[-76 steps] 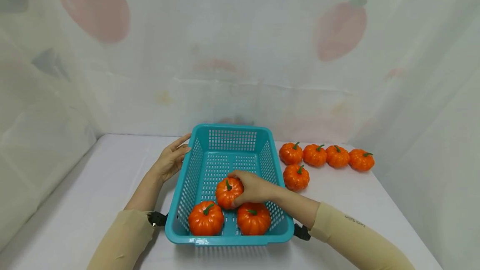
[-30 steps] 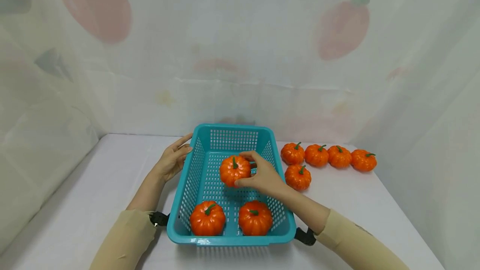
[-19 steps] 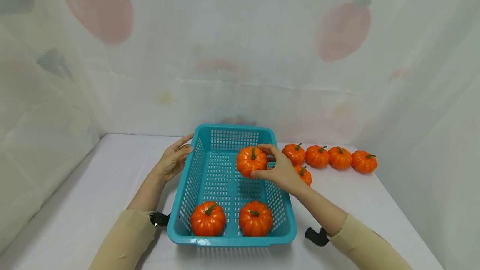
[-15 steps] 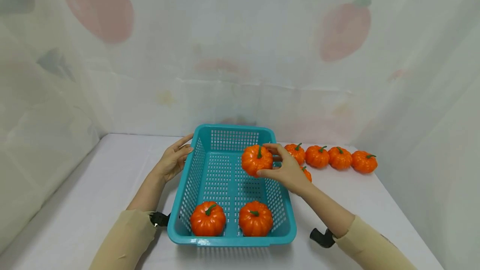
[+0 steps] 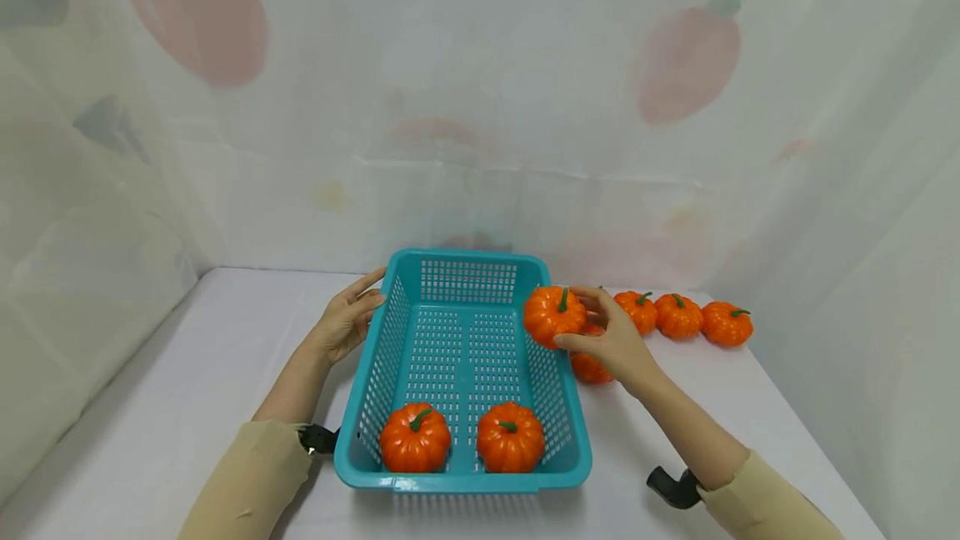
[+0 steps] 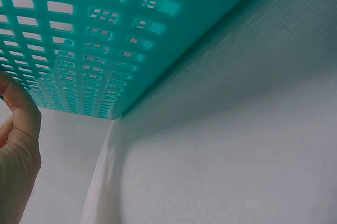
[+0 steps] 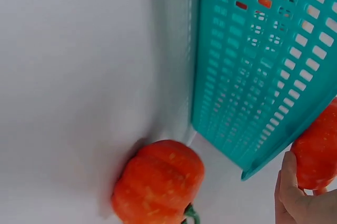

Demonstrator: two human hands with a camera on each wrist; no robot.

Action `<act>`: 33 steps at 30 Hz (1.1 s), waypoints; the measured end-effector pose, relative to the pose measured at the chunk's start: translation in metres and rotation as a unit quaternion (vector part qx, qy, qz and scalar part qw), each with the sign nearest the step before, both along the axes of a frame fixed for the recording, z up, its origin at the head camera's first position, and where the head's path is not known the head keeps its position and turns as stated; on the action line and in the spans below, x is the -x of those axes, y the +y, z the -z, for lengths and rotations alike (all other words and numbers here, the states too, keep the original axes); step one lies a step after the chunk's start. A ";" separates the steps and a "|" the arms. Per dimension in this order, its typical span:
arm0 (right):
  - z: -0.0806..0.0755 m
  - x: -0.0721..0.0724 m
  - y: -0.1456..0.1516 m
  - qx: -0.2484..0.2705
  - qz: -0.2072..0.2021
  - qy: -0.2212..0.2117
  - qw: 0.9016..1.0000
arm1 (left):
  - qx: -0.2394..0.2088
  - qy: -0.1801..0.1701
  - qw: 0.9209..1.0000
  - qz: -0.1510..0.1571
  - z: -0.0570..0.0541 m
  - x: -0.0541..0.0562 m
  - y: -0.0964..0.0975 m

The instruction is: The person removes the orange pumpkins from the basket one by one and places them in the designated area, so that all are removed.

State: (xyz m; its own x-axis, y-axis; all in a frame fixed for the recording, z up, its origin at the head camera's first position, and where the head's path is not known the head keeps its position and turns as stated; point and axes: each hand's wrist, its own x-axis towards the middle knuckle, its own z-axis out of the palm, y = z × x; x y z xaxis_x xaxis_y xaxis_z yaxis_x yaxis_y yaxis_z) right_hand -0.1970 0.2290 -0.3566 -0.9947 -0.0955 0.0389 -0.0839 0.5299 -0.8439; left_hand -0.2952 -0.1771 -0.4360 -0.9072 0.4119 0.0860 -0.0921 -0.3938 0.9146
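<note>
My right hand point(image 5: 611, 340) holds a small orange pumpkin point(image 5: 553, 317) with a green stem, thumb and fingers pinching its right side. The pumpkin is raised over the right rim of a turquoise plastic basket point(image 5: 462, 482); in the right wrist view this pumpkin point(image 7: 318, 150) shows beyond the rim. My left hand point(image 5: 347, 322) grips the basket's left rim near the far corner; the left wrist view shows a bent digit at the perforated wall point(image 6: 79, 50). Inside, a pumpkin point(image 5: 415, 438) sits in the near left corner and another pumpkin point(image 5: 512, 438) near right.
Right of the basket, a row of pumpkins point(image 5: 678, 316) stands on the white tabletop point(image 5: 712, 407), partly behind my right hand. One pumpkin point(image 5: 590, 367) sits nearer, close beside the basket wall. A printed white curtain point(image 5: 480, 107) hangs behind the table.
My right hand has lifted a pumpkin from the basket, behind the two near ones, and carried it up and rightward to the right rim. The left hand and basket have stayed put.
</note>
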 end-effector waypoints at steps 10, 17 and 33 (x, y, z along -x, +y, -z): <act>-0.002 -0.009 0.030 -0.003 0.034 -0.008 0.999 | 0.000 -0.007 1.000 -0.003 0.000 -0.002 0.000; -0.001 -0.010 0.058 -0.005 0.069 -0.019 0.997 | 0.001 -0.005 1.000 -0.004 0.001 -0.001 -0.001; 0.008 -0.008 0.106 0.023 0.104 -0.061 0.992 | 0.002 0.002 1.000 0.001 0.001 0.000 0.000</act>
